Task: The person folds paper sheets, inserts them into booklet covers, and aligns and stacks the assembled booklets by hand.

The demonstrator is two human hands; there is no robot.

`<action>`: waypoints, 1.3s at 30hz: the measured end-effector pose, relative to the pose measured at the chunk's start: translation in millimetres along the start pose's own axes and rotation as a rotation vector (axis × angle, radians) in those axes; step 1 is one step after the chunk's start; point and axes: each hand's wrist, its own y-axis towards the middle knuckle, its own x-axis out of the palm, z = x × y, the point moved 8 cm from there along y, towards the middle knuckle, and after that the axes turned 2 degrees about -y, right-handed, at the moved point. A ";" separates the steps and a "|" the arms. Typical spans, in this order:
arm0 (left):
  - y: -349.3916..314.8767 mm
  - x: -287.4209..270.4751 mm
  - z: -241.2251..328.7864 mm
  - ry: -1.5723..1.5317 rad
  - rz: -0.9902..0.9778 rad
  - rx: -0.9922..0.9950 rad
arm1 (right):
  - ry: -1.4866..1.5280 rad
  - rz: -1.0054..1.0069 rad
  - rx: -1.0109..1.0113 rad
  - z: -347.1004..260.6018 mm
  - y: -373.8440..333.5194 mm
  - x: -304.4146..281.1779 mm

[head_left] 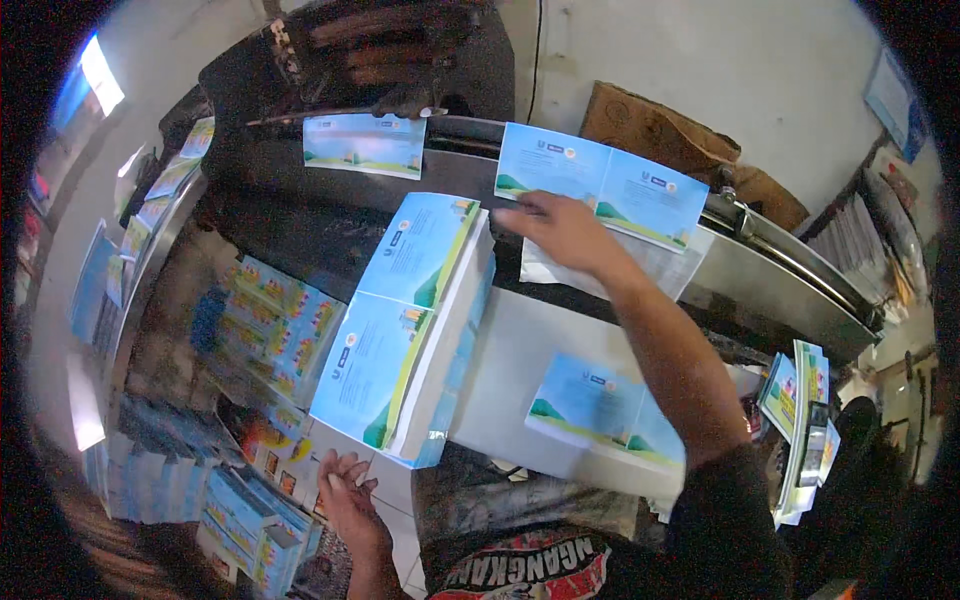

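The rear is spanned by a long, dark metal structure [270,205], in front of which a pale, flat-topped bench [505,350] is seen. At centre, a thick, rectangular stack of light-blue printed paper [400,290] is set diagonally, its white page edges exposed on the right. A brown cardboard piece [655,125] is partly hidden by a light-blue, two-panel printed sheet [625,180], under which white paper [655,268] is visible. A similar blue landscape sheet [585,400] is laid on the bench, partly covered by the right forearm. The hands are held well apart: the right hand [560,230] is placed over the two-panel sheet's lower-left edge, whether gripping cannot be told; the left hand [347,495], loosely curled and unloaded, is positioned near the stack's lower end.
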 end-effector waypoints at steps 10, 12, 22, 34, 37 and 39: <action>1.1 46.4 10.2 -0.275 -0.177 -0.327 | 0.187 -0.500 0.304 5.6 60.6 91.7; 3.5 55.5 16.5 -0.340 -0.190 -0.355 | 0.197 -0.510 0.300 3.9 61.9 89.1; 21.5 35.7 7.8 0.407 -0.231 -0.120 | 0.533 -0.283 0.204 -11.6 49.9 84.5; 68.0 45.5 -37.4 0.086 -0.370 -0.085 | 1.001 -0.226 0.449 14.0 14.0 84.9; 64.0 40.8 -32.5 0.147 -0.338 -0.066 | 0.952 -0.261 0.469 4.4 16.0 77.5; 64.4 37.0 -34.1 0.247 -0.355 -0.055 | 0.933 -0.355 0.472 2.1 20.3 81.2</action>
